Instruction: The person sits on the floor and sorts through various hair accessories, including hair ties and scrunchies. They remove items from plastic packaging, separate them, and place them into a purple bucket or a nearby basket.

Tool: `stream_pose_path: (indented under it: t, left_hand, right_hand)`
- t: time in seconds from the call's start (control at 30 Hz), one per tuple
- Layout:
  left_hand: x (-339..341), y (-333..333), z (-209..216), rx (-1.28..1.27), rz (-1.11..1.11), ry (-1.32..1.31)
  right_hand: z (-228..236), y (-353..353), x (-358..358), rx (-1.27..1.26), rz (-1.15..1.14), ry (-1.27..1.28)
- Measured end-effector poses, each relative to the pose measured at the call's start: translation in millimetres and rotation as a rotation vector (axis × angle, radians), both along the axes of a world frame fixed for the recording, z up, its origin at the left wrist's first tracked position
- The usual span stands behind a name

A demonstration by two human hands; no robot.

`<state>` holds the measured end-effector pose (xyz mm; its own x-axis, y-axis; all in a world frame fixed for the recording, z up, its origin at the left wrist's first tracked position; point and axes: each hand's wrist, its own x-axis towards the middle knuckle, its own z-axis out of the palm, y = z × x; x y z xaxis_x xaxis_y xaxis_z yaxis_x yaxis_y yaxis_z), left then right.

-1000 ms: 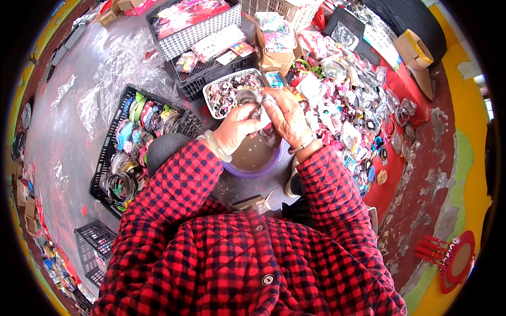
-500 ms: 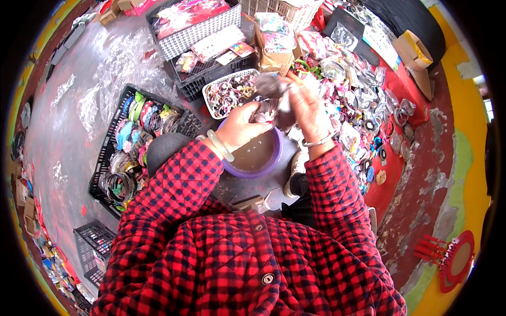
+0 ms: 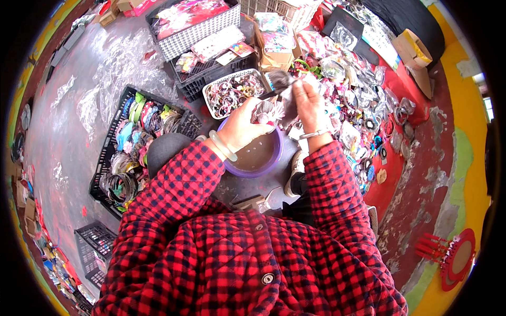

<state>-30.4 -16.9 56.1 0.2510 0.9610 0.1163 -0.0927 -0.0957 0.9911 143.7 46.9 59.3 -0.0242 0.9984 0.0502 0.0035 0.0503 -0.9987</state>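
Note:
My left hand (image 3: 243, 126), a pale bangle at its wrist, is closed around a small striped grey-and-pink ornament (image 3: 266, 111), its thumb along the near side. A dark fuzzy piece (image 3: 281, 80), smeared by motion, stands up beyond it; whether the two are joined I cannot tell. To the right, my right hand (image 3: 311, 108), wearing a metal bangle, has its thumb and fingers pinched together. What they hold is blurred; thin, greyish see-through material hangs beside them. Below both hands stands a purple basin (image 3: 252, 174) of murky, greyish-brown content.
A white basket (image 3: 208, 107) of small hair ties stands beyond the basin. On the left is a black crate (image 3: 190, 125) of headbands. Bagged accessories (image 3: 350, 100) are heaped on red cloth to the right. Stacked crates (image 3: 200, 36) and a carton (image 3: 275, 59) stand farther back.
My right hand has dropped slightly nearer to me, and its fingers have drawn into a pinch. The dark fuzzy piece has shifted right; more of the striped ornament shows.

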Motion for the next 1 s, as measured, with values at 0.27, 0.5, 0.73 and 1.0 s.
stream_pose_path:
  t: [0.27,0.5,0.73,1.0]
  left_hand:
    - [-3,2,-11,0.135,0.099,0.198]
    - [0,-3,-2,0.107,0.145,0.565]
    - [-3,2,-3,0.104,0.12,0.452]
    - [-1,0,-1,0.145,0.039,0.352]
  right_hand:
    - [21,-20,-17,0.484,0.405,-0.549]
    - [9,-18,-16,0.355,0.388,-0.719]
    - [1,-23,-24,0.427,0.199,-0.791]
    - [-1,-28,-28,0.347,0.013,-0.83]
